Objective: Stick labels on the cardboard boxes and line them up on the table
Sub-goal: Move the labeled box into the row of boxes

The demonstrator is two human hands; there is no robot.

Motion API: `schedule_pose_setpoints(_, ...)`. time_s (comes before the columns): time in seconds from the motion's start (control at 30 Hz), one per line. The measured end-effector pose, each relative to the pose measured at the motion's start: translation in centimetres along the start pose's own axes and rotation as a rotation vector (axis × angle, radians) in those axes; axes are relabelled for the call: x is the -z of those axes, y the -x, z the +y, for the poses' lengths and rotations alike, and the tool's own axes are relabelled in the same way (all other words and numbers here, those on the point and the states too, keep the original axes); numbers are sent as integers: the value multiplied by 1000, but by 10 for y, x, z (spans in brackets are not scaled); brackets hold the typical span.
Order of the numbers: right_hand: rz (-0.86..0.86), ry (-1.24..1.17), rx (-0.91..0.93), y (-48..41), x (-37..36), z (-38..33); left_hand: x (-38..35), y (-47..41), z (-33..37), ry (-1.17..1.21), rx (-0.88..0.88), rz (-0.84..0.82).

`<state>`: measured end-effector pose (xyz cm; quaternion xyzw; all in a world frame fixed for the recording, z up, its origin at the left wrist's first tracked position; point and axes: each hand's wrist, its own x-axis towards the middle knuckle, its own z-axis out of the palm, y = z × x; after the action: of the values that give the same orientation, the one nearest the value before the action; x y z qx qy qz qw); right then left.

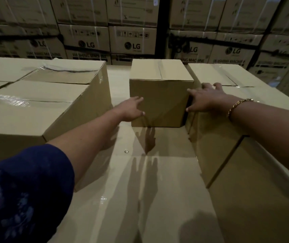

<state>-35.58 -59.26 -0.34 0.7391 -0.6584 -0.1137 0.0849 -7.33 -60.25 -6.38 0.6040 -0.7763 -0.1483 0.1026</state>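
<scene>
You are reaching forward with both arms to a small brown cardboard box (159,95), which is standing upright at the far middle of the table (140,190), its top flaps sealed with a strip of clear tape. Your left hand (131,110) is resting against the box's near left edge, fingers straight and lying along the left side, thumb touching the front face. Your right hand (206,100) is spreading flat against the near right edge, with the thumb and one fingertip on the front face and the other fingers reaching past the corner. Neither hand is curling round the box; both are lying flat and relaxed against it.

A large tan cardboard box (40,106) is sitting to the left of the small one, apart from it, with a second taped box (61,71) touching its far side. On the right, a long low cardboard box (245,155) is standing just beside the small box, and your right forearm is passing over it. A gold chain bracelet (236,106) is hanging on your right wrist, and a dark blue patterned sleeve (26,190) is covering your left upper arm. Beyond the table, stacked printed washing-machine cartons (131,39) are filling the background.
</scene>
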Motion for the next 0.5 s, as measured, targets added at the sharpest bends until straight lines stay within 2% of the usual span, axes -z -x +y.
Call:
schedule_pose_setpoints(0.07,2,12,5,0,-2,-2,-5,6,0,-43,-13,-17)
schedule_pose_setpoints(0.3,6,23,79,24,15,-37,20,67,3,-53,-109,111)
schedule_pose_setpoints(0.4,-33,-163,138,43,27,-74,47,115,-2,-51,-136,189)
schedule_pose_setpoints(0.5,-49,-380,229,64,47,-125,81,165,-24,-124,-56,303)
